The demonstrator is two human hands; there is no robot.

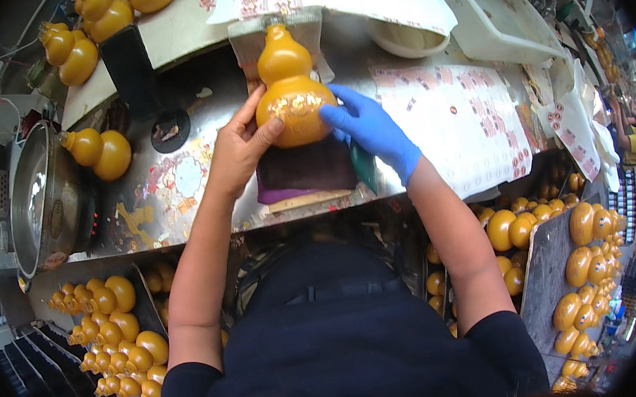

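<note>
Between my two hands is a glossy orange-yellow gourd-shaped bottle (288, 86), its neck pointing away from me. Gold and white patterning shows on its lower bulb. My bare left hand (242, 141) grips the left side of that bulb, thumb on top. On the right side, my right hand (369, 128) in a blue glove presses the bulb with its fingers. Beneath the bottle's near end lies a dark pad (304, 171) with purple and wooden edges. A clear plastic holder (245, 41) stands behind the neck.
Sheets of printed stickers (464, 123) cover the bench's right side, near a white bowl (410, 38). A phone on a stand (130, 71), another gourd bottle (111, 156) and a metal pan (35, 199) stand left. Gourd bottles fill racks (120, 332) below on both sides.
</note>
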